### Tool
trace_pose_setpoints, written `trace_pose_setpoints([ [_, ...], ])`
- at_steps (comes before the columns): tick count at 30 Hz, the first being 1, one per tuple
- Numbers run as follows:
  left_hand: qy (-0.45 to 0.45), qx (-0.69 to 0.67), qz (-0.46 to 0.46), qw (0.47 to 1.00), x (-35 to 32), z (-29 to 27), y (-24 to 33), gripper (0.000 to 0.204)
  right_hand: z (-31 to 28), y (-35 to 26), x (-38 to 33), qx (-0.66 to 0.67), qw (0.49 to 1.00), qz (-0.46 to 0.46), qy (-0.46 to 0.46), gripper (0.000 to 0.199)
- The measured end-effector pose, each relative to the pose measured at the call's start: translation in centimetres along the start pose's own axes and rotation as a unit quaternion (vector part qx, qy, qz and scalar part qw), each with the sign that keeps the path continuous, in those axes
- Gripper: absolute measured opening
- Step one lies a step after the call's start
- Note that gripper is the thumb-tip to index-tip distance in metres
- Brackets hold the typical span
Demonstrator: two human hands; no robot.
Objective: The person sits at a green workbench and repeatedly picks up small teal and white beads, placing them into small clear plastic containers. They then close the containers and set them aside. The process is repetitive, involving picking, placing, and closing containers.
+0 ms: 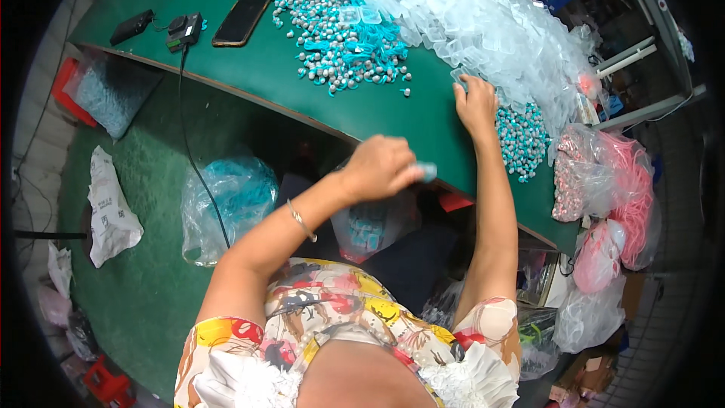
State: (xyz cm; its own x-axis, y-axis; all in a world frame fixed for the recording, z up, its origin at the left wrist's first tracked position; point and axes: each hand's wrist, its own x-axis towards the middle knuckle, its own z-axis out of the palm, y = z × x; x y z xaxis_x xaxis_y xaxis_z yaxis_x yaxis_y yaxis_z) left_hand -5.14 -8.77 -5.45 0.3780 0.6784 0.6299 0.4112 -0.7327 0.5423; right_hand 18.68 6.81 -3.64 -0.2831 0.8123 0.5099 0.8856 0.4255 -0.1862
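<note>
Seen from the head camera, a person in a flowered top worked at a green worktop [302, 75] heaped with small parts. The left hand [381, 168] hung just off the worktop's near edge, its grip closed around a small pale blue piece [428, 172] whose end poked out past the fingertips. A thin bracelet [301, 221] circled that wrist. Below the left hand, under the worktop, sat a clear bag of light blue pieces [370, 228].

The right hand [476, 104] rested on the worktop, well apart from the left, fingers curled down onto the surface at the edge of a drift of clear plastic shells [483, 15]; whether its grip held anything could not be told. Just beside that hand, on its far side from the left hand, lay a small pile of teal and grey beads [522, 138]. A larger spread of the same beads [340, 30] lay beyond both hands. Further off past that spread were a dark phone [241, 20] and a black charger with cable [185, 31]. Pink-filled bags [619, 181] bulged beyond the right hand at the worktop's end.
</note>
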Motion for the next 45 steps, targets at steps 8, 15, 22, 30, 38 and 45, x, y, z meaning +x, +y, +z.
trace_pose_setpoints([
  [8, -0.184, 0.029, -0.018, 0.982, -5.2, 4.2, 1.4, 0.026, 1.7, -0.2, 2.1, -0.159, 0.982, 0.078, -0.058, 0.034],
  [15, 0.065, 0.065, -0.073, 0.993, 3.1, -0.7, -1.1, 0.012, 0.7, -0.2, 3.1, -0.086, 0.964, 0.182, -0.172, 0.034],
  [22, 0.081, 0.165, -0.105, 0.977, 5.9, 1.8, -7.2, 0.015, -0.4, -1.9, 2.7, 0.09, 0.987, 0.106, -0.076, 0.051],
  [30, 0.101, 0.089, -0.18, 0.974, 6.1, 1.8, -7.1, 0.011, -4.7, -8.5, -4.8, 0.088, 0.962, -0.247, -0.073, 0.032],
  [38, 0.078, 0.069, -0.191, 0.976, 6.4, 1.1, -6.5, 0.011, -3.7, 2.5, 9.9, -0.078, 0.993, -0.054, 0.064, 0.055],
  [45, 0.052, 0.077, -0.178, 0.98, 6.5, 0.6, -6.5, 0.012, 0.6, 10.7, 24.4, -0.076, 0.984, 0.154, -0.056, 0.097],
])
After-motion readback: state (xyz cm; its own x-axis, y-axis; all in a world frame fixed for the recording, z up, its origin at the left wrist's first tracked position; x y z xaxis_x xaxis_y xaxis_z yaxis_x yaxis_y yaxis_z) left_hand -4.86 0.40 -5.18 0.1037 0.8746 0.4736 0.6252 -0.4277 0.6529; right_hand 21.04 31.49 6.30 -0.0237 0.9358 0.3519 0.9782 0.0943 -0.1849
